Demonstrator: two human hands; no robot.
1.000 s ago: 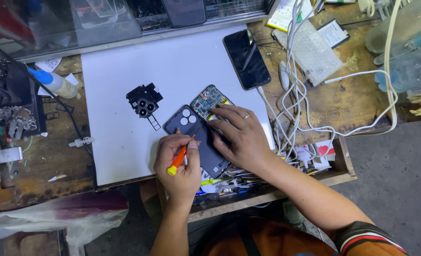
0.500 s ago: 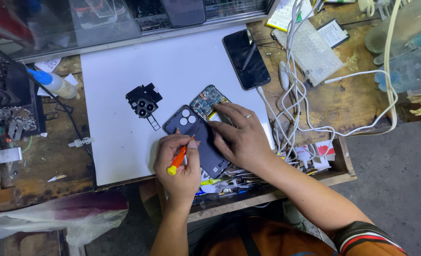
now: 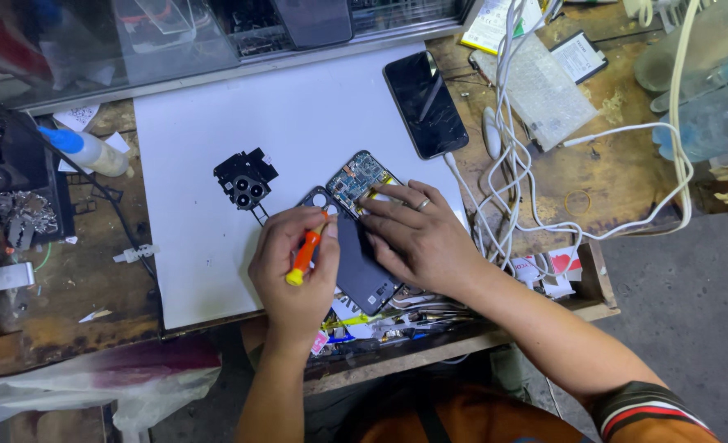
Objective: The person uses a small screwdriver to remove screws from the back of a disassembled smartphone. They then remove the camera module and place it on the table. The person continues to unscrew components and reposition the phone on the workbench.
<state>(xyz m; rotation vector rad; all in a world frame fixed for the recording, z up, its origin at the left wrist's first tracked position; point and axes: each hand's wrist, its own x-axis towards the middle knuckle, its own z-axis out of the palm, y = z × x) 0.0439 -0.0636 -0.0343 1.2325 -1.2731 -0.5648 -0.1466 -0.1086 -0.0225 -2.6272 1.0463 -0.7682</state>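
Left hand (image 3: 294, 271) pinches orange screwdriver (image 3: 307, 253), tip at phone's far-left corner. Right hand (image 3: 421, 238) flat, fingers spread, pressing opened phone (image 3: 356, 246) onto white mat (image 3: 216, 139), near edge of table. Phone: thin, stiff, dark matte back, bare circuit board at far end; prob. light, fragile, so hold by edges. Black camera module (image 3: 245, 179) lies left, apart.

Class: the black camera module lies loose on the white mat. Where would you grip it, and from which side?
Pinch the camera module across its blocky body from above; it lies flat with bare white mat all around, and its thin tail toward the phone looks fragile.
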